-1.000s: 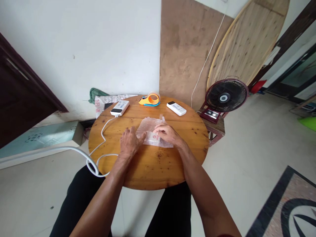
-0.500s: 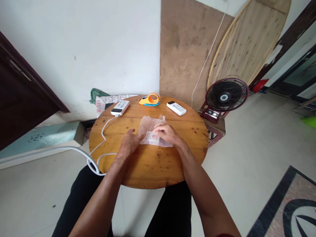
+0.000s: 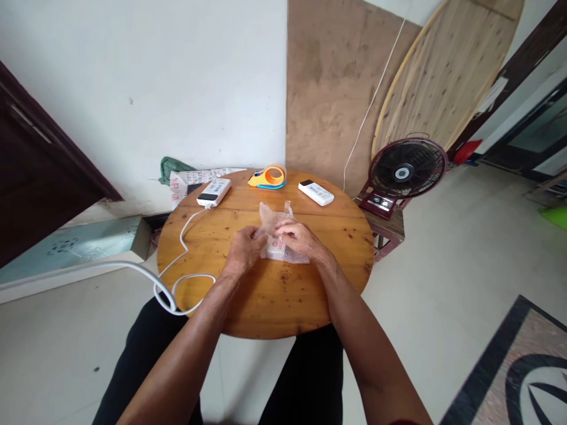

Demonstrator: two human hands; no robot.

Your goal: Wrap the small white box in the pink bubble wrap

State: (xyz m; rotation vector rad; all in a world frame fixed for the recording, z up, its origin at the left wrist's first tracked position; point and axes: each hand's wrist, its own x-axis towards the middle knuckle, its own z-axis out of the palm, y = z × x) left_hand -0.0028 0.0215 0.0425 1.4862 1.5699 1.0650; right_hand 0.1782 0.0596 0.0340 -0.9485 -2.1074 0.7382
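A sheet of clear, pinkish bubble wrap (image 3: pixel 271 216) lies on the round wooden table (image 3: pixel 266 307) between my hands. On it is a small flat white packet (image 3: pixel 277 248) with red print, partly covered by fingers and wrap. My left hand (image 3: pixel 246 250) pinches the left edge of the sheet, drawing it up and inward. Bent over the packet from the right, my right hand (image 3: pixel 302 238) has its fingers closed and pressed on the wrap. A short piece of tape (image 3: pixel 287 206) sticks up at the sheet's far edge.
At the back of the table are an orange tape dispenser (image 3: pixel 268 176) and two white power banks (image 3: pixel 214 192), (image 3: pixel 316 193); the left one has a white cable (image 3: pixel 182 239) plugged in. A dark red fan (image 3: pixel 407 171) stands on a stool to the right. The wall is behind.
My left hand has moved right and closed on the left edge of the bubble wrap, which is now folded inward and crumpled. My right hand has stayed nearly in place.
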